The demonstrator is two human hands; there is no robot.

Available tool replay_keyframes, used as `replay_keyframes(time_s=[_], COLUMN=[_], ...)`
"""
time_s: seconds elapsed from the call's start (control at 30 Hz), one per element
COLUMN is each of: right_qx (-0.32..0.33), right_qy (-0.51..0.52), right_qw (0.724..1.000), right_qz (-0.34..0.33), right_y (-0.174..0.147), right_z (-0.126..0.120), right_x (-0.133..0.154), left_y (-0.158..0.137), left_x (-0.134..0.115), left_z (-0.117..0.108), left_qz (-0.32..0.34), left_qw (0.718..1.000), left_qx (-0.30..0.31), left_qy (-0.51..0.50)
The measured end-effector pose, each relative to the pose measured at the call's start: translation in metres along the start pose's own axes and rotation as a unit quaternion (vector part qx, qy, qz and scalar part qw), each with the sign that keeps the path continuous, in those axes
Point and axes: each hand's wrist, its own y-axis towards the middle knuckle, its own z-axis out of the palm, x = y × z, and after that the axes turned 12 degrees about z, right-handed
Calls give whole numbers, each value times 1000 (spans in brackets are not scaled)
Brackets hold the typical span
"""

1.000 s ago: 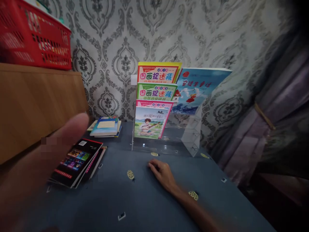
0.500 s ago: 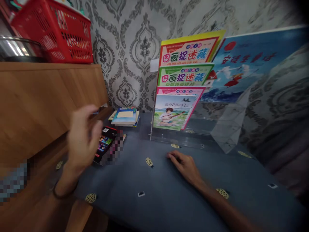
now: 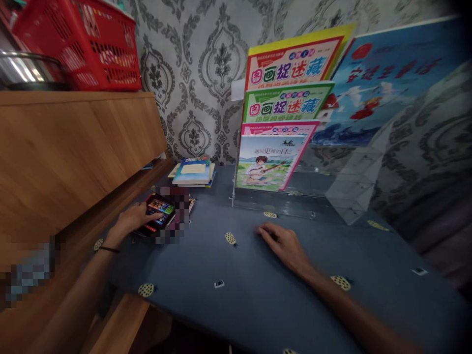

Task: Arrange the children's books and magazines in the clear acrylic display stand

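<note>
- Left hand (image 3: 135, 218): thumb over the flat, printed black book (image 3: 162, 206), left of centre; fingers hidden, grip cannot be told.
- Right hand (image 3: 283, 242): loosely curled on the bench (image 3: 199, 260), right of centre.
- Blue, pineapple-printed bench top stretches between them; its edge slants across lower left.
- Clear plastic rack (image 3: 352, 184), upper right: blue book (image 3: 391, 96), "安徒生童话"; green book (image 3: 287, 104), "图画捉迷藏".

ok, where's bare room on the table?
The table is bare, prints aside, between the dark books at the left hand and the right hand, down to its near edge. Crowded: far left, those books and the blue-topped pile; beyond the right hand, the loaded clear stand.
</note>
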Motion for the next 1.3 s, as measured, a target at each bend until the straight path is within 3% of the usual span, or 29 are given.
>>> replay_keyframes(time_s=[0.1,0.33,0.47,0.63,0.83,1.0,1.13,1.2,1.3], right_qx=[0,45,72,68,48,43,-28,-72,-83], right_qy=[-4,-48,-59,-53,-42,-28,-19,-40,-77], right_qw=[1000,993,986,987,983,981,977,964,941], right_qz=[-15,-94,-135,-137,-173,-187,-212,-251,-319], right_y=[-2,-8,-12,-14,-19,-27,-32,-34,-38], right_z=[4,22,28,28,27,27,31,32,30], right_x=[0,17,30,32,31,33,36,38,41], left_y=[-4,-15,-30,-46,-44,-50,-80,-100,-124], left_x=[-7,-20,-31,-44,-45,-45,-82,-111,-149], left_z=[-5,-11,-5,2,-22,-45,-54,-55,-56], left_qz=[-6,-14,19,67,123,160,197,263,382], left_qw=[999,999,999,996,982,983,975,960,922], left_qx=[32,23,28,38,129,46,5,23,56], left_qy=[34,38,38,46,66,74,107,89,17])
